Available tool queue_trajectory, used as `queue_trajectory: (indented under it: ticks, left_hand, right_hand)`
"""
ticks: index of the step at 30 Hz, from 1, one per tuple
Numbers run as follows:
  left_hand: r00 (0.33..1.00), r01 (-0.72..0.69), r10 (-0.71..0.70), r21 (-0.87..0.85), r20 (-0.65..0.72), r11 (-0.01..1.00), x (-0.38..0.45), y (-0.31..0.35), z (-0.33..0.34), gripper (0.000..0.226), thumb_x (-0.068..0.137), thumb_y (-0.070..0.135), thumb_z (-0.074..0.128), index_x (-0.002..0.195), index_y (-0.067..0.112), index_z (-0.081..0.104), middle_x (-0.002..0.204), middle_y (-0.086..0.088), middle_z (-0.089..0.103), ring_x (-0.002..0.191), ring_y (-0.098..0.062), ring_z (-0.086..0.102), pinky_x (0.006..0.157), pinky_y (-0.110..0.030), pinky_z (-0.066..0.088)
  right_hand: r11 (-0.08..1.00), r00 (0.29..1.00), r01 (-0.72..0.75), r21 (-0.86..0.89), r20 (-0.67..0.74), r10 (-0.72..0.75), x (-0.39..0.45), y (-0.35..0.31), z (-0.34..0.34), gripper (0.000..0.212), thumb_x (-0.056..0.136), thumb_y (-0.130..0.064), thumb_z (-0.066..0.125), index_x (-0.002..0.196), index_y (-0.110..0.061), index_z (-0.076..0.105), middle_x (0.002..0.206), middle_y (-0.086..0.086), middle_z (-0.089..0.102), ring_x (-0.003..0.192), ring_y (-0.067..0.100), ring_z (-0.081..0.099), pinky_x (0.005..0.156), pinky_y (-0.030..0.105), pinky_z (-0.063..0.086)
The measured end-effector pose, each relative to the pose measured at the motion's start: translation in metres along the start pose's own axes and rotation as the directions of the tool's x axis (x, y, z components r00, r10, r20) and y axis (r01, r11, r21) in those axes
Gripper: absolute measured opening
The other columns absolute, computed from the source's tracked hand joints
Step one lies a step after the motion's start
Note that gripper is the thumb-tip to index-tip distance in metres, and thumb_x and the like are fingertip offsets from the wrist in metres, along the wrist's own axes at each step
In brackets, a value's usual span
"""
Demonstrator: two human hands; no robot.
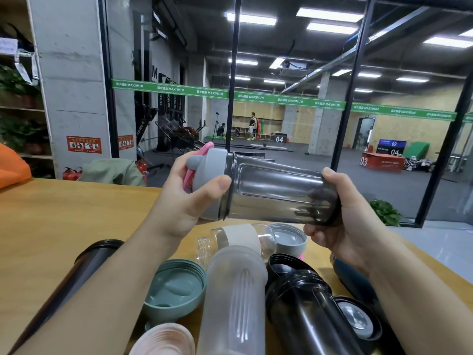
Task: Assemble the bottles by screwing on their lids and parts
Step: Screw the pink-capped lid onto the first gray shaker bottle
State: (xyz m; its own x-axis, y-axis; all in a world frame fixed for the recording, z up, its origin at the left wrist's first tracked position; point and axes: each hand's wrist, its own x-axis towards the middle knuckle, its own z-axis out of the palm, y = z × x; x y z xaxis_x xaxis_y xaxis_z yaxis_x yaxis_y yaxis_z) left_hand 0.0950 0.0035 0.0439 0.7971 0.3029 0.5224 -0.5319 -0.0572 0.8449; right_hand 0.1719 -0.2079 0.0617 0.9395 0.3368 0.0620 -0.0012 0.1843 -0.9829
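We hold the smoky bottle (276, 190) sideways above the table (76, 216): our left hand (184, 198) wraps its grey lid (212, 172), our right hand (343, 213) grips its base. It looks like light, stiff, smooth plastic, so we judge a firm grip at both ends is best.

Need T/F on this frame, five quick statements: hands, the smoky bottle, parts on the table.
1. The left hand grips the grey lid of the smoky bottle. True.
2. The right hand rests flat on the table. False: it holds the bottle's base, in the air.
3. The smoky bottle is held upright. False: it lies roughly horizontal, lid toward the left.
4. A green lid lies on the table with its inside facing up. True.
5. The frosted bottle stands upright with a lid on. False: it lies on its side among the other parts.
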Motion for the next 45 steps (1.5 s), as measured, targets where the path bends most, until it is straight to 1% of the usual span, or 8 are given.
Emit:
queue_trajectory:
  ticks: [6, 12, 19, 24, 29, 33, 39, 45]
  left_hand:
    - [1.0, 0.016, -0.017, -0.016, -0.017, 1.0, 0.001, 0.008, 0.004, 0.067, 0.047, 0.049, 0.074, 0.11, 0.047, 0.054, 0.127, 0.006, 0.059, 0.098, -0.02, 0.063, 0.074, -0.046, 0.059]
    - [0.994, -0.106, 0.103, 0.056, 0.042, 0.993, -0.004, 0.011, 0.005, 0.07, 0.049, 0.04, 0.076, 0.114, 0.048, 0.053, 0.116, 0.003, 0.057, 0.088, -0.003, 0.063, 0.064, -0.018, 0.052]
    - [0.957, 0.256, -0.255, -0.011, -0.136, 0.967, 0.001, 0.016, 0.005, 0.048, 0.075, 0.047, 0.07, 0.118, 0.029, 0.06, 0.091, -0.003, 0.067, 0.07, -0.019, 0.065, 0.061, -0.04, 0.06]
    - [0.89, 0.429, -0.431, -0.052, -0.146, 0.902, 0.0, 0.019, 0.007, 0.046, 0.07, 0.058, 0.066, 0.094, 0.019, 0.066, 0.066, -0.006, 0.069, 0.062, -0.022, 0.065, 0.056, -0.039, 0.06]
    - [0.886, 0.457, -0.457, -0.028, -0.08, 0.889, -0.002, 0.014, 0.006, 0.068, 0.056, 0.062, 0.065, 0.105, 0.014, 0.065, 0.087, -0.015, 0.07, 0.075, -0.031, 0.065, 0.068, -0.045, 0.06]
    - [0.906, 0.414, -0.415, -0.028, -0.089, 0.91, -0.004, 0.005, 0.013, 0.073, 0.053, 0.054, 0.071, 0.115, 0.017, 0.056, 0.091, -0.01, 0.068, 0.073, -0.026, 0.067, 0.067, -0.046, 0.06]
    - [0.948, 0.312, -0.313, -0.026, -0.062, 0.95, -0.003, 0.003, 0.009, 0.071, 0.051, 0.045, 0.074, 0.115, 0.024, 0.053, 0.106, -0.009, 0.065, 0.081, -0.025, 0.066, 0.074, -0.05, 0.059]
    - [0.972, 0.236, -0.236, -0.008, -0.015, 0.972, -0.003, 0.004, 0.007, 0.072, 0.061, 0.028, 0.085, 0.123, 0.033, 0.049, 0.112, 0.004, 0.064, 0.092, -0.022, 0.064, 0.077, -0.051, 0.058]
  right_hand:
    - [0.999, 0.999, 0.047, -0.009, 0.014, -0.047, 0.0, 0.0, -0.001, 0.04, 0.089, -0.05, 0.047, 0.086, -0.011, 0.055, 0.053, 0.002, 0.057, 0.039, 0.017, 0.047, 0.032, 0.019, 0.034]
    - [0.997, 0.997, -0.081, -0.011, -0.002, 0.081, 0.001, -0.004, -0.006, 0.05, 0.082, -0.058, 0.052, 0.098, -0.011, 0.056, 0.07, 0.011, 0.055, 0.04, 0.019, 0.046, 0.03, 0.017, 0.035]
    - [0.997, 0.986, 0.068, -0.045, 0.154, -0.06, 0.007, 0.001, -0.006, 0.05, 0.087, -0.054, 0.05, 0.112, -0.011, 0.054, 0.103, 0.019, 0.053, 0.087, 0.034, 0.067, 0.064, 0.042, 0.058]
    - [0.962, 0.956, 0.253, -0.097, 0.179, -0.234, 0.013, 0.009, -0.006, 0.052, 0.07, -0.036, 0.054, 0.121, -0.046, 0.047, 0.127, 0.013, 0.051, 0.095, 0.035, 0.064, 0.058, 0.036, 0.054]
    - [0.96, 0.971, 0.218, -0.176, 0.134, -0.196, 0.016, 0.012, -0.011, 0.019, 0.091, -0.041, 0.055, 0.106, -0.031, 0.051, 0.105, 0.015, 0.054, 0.052, 0.02, 0.055, 0.043, 0.028, 0.043]
    - [0.962, 0.993, 0.116, -0.249, 0.034, -0.111, 0.014, 0.013, -0.012, 0.039, 0.089, -0.053, 0.049, 0.107, -0.018, 0.052, 0.091, 0.013, 0.051, 0.046, 0.018, 0.047, 0.04, 0.026, 0.037]
    - [0.958, 0.999, 0.045, -0.282, -0.007, -0.049, 0.009, 0.009, -0.013, 0.043, 0.086, -0.063, 0.046, 0.069, -0.024, 0.044, 0.067, 0.002, 0.048, 0.042, 0.015, 0.041, 0.042, 0.024, 0.029]
    - [0.97, 0.999, -0.035, -0.242, 0.015, 0.04, 0.008, 0.007, -0.015, 0.056, 0.083, -0.067, 0.045, 0.102, -0.016, 0.058, 0.073, 0.007, 0.051, 0.043, 0.017, 0.046, 0.04, 0.023, 0.032]
